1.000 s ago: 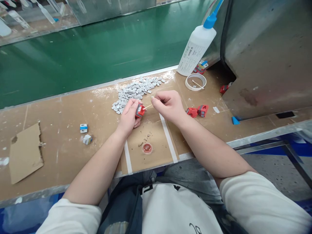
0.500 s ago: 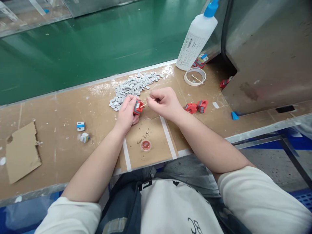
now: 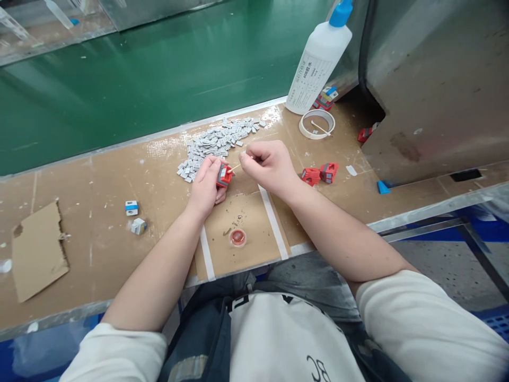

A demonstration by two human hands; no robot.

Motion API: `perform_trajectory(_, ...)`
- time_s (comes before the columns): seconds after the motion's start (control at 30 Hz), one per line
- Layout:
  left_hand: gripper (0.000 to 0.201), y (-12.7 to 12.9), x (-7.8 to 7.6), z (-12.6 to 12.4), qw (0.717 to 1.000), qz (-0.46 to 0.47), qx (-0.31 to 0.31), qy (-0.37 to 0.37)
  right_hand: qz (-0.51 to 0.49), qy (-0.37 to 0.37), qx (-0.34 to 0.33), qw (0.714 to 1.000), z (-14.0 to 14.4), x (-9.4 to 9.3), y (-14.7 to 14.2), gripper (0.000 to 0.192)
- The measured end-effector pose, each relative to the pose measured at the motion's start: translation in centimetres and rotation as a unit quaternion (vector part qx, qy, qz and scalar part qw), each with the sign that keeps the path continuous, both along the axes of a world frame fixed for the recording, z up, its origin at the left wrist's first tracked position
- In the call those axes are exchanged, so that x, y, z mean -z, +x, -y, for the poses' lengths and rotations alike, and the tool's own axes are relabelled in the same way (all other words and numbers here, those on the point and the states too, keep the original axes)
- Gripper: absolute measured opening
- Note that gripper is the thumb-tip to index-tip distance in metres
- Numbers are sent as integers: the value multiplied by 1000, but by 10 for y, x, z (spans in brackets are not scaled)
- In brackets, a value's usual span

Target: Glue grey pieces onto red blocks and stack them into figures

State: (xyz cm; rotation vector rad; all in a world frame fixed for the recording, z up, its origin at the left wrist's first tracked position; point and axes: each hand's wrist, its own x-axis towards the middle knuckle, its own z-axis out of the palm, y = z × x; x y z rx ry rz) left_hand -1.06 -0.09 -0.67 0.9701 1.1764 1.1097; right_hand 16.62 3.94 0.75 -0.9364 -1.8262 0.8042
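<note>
My left hand (image 3: pixel 207 183) is closed around a small red and grey plastic toy part (image 3: pixel 224 176), which it holds above the cardboard-covered bench. Pinched in my right hand (image 3: pixel 267 165) is a thin pale stick (image 3: pixel 235 167), probably a cotton swab; its far end meets the red part. Behind my left hand spreads a heap of small grey pieces (image 3: pixel 214 140). A shallow clear dish with red stuff in it (image 3: pixel 237 237) lies below my hands on a taped cardboard sheet (image 3: pixel 254 217). Two red parts (image 3: pixel 318 174) rest right of my right wrist.
A tall white bottle with a blue cap (image 3: pixel 318 63) stands at the back right, beside a tape roll (image 3: pixel 304 130) with a swab lying across it. Two white and blue blocks (image 3: pixel 131 208) and torn cardboard (image 3: pixel 37 252) lie at left. A metal housing (image 3: pixel 437 95) bounds the right.
Both hands stay nearly in place, the stick's end still at the red part. The view has shifted very slightly.
</note>
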Motion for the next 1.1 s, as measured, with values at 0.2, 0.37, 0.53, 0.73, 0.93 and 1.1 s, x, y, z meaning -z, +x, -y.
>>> perform_trajectory(0.2,26,0,1,0,1000,-3,5,3,-13,0,14,1000,-1,1,0,40)
perform_trajectory(0.37,25,0,0,0,1000,-1,0,-1,-3,-2,26,1000,-1,0,0,40)
perform_trajectory(0.53,26,0,2,-1,1000,4,-8,-1,7,-13,10,1000,-1,-2,0,38)
perform_trajectory(0.73,27,-1,4,-2,1000,4,-10,1,8,-22,-49,999,2,-3,0,38)
perform_trajectory(0.93,27,0,3,0,1000,-2,9,6,-10,-20,-48,999,3,-2,-2,40)
perform_trajectory(1.1,27,0,2,0,1000,-1,-2,-2,-32,-24,15,999,-2,-1,0,40)
